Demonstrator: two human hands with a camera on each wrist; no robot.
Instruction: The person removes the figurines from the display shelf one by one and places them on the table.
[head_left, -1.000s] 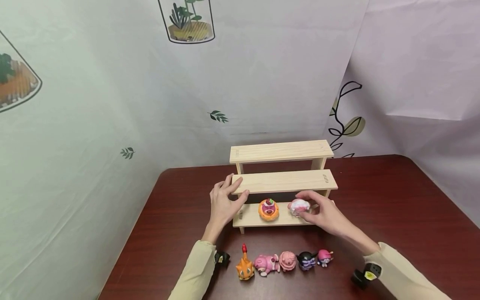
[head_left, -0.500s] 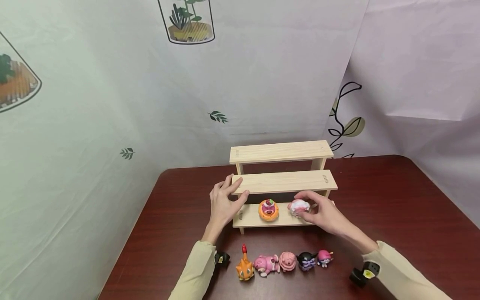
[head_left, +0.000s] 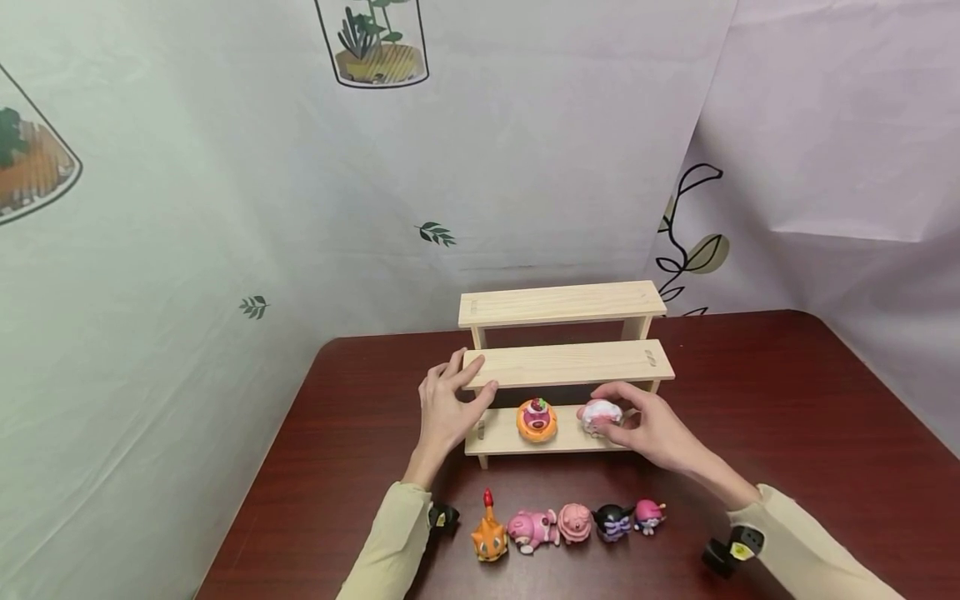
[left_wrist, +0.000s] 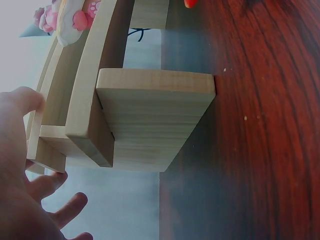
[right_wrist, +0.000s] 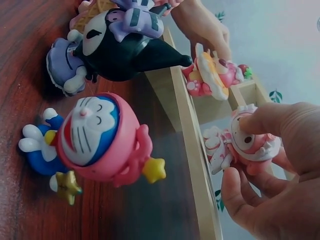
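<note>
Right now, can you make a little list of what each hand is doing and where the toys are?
left hand: rests open on the left end of the wooden shelf
right hand: pinches a pink-and-white toy on the lowest step
same step: orange donut toy
table: five toys in a row in front, orange one leftmost

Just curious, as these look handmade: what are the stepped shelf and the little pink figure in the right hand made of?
Stepped shelf: seemingly unfinished pale wood, with visible grain and slotted joints. Pink figure: probably moulded plastic or vinyl, smooth and slightly glossy, with painted features.
</note>
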